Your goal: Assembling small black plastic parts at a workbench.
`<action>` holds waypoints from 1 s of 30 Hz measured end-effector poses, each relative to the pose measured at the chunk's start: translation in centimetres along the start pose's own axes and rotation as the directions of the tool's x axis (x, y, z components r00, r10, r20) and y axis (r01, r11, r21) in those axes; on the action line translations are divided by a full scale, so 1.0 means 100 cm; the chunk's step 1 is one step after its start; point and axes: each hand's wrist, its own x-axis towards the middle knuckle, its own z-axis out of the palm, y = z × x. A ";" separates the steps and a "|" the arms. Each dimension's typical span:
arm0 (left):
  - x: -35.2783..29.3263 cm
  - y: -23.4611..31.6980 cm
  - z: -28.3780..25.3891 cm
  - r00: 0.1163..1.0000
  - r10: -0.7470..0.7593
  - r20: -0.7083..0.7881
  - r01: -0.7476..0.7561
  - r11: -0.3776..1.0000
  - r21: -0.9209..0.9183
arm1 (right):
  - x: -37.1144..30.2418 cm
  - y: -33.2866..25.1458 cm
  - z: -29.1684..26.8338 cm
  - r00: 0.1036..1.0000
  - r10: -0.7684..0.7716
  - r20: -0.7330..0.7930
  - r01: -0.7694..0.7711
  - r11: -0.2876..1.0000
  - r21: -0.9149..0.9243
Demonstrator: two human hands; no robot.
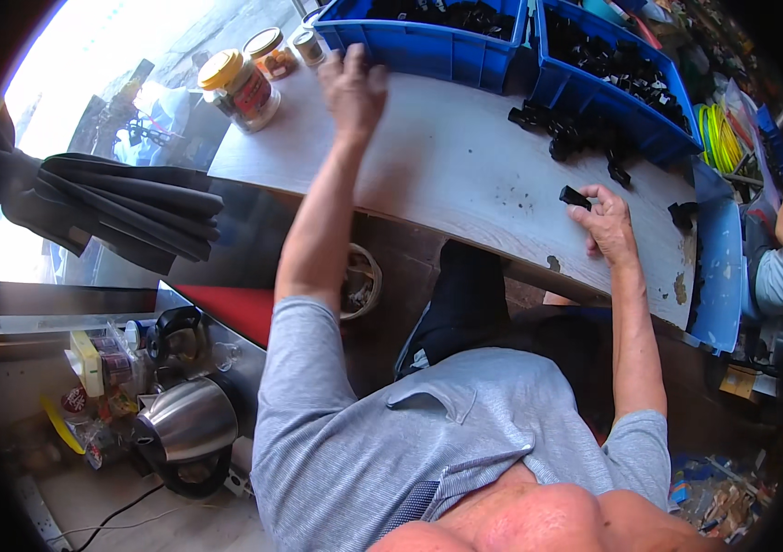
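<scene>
Head view: clamping small black part (574, 196) btwn thumb & index finger of right hand (607, 221) — held just above white tabletop (465, 152), near its front edge. Holding left hand (355, 94) out by near wall of left blue crate (437, 63), fingers apart; poss. touching that wall, can't tell w/ the blur. In both left blue crate & right blue crate (559, 75): lots of black pieces. Also seen — loose black pieces (585, 135) on tabletop in front of right blue crate, w/ one more black piece (683, 214) at right end. To L of left hand: yellow-lidded jar (242, 92), plus shorter jar (271, 55) & small tin (309, 46). Lower L, well apart from both hands: steel kettle (187, 419). Far R, in bkgd: another person (778, 271), partly cut off.
</scene>
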 end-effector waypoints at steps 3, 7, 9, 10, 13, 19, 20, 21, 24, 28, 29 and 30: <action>0.019 -0.091 0.001 0.974 -0.053 0.219 0.010 0.981 0.192 | 0.002 -0.003 0.007 1.000 -0.005 0.007 0.005 0.999 0.035; 0.016 -0.108 0.009 0.915 -0.056 0.398 0.026 0.996 0.080 | -0.001 -0.005 0.005 0.999 0.024 -0.031 -0.023 0.999 0.048; 0.006 -0.082 0.012 0.907 -0.046 0.419 0.015 0.997 0.078 | 0.000 -0.003 0.001 0.999 0.029 -0.043 -0.027 0.998 0.062; 0.001 -0.068 0.005 0.905 -0.047 0.424 0.006 0.995 0.097 | 0.001 -0.003 0.002 0.998 0.036 -0.043 -0.033 0.998 0.060; -0.012 -0.033 -0.014 0.895 0.021 0.445 -0.054 0.997 0.062 | 0.000 -0.003 0.003 0.999 0.022 -0.035 -0.020 0.998 0.055; -0.030 -0.005 -0.024 0.890 0.178 0.419 -0.148 0.984 -0.103 | -0.001 -0.003 0.004 0.997 -0.002 -0.077 0.006 0.998 0.058; -0.030 -0.003 -0.025 0.898 0.240 0.369 -0.228 0.971 -0.078 | -0.001 -0.002 0.005 0.997 -0.001 -0.080 0.006 0.998 0.066; -0.029 0.000 -0.026 0.898 0.303 0.318 -0.304 0.951 -0.047 | -0.001 -0.001 0.004 0.997 0.000 -0.083 0.006 0.997 0.073; -0.027 0.002 -0.028 0.898 0.384 0.216 -0.388 0.921 -0.026 | -0.001 0.005 0.004 0.995 -0.002 -0.097 0.011 0.996 0.092; -0.037 0.024 -0.031 0.899 0.380 0.215 -0.377 0.924 -0.061 | -0.003 0.006 0.006 0.991 0.007 -0.135 0.008 0.994 0.106; -0.040 0.031 -0.032 0.896 0.378 0.234 -0.373 0.925 -0.068 | -0.003 0.006 0.006 0.990 0.001 -0.140 0.015 0.994 0.109; -0.044 0.038 -0.033 0.892 0.376 0.253 -0.369 0.926 -0.075 | -0.003 0.006 0.006 0.990 -0.005 -0.144 0.021 0.993 0.113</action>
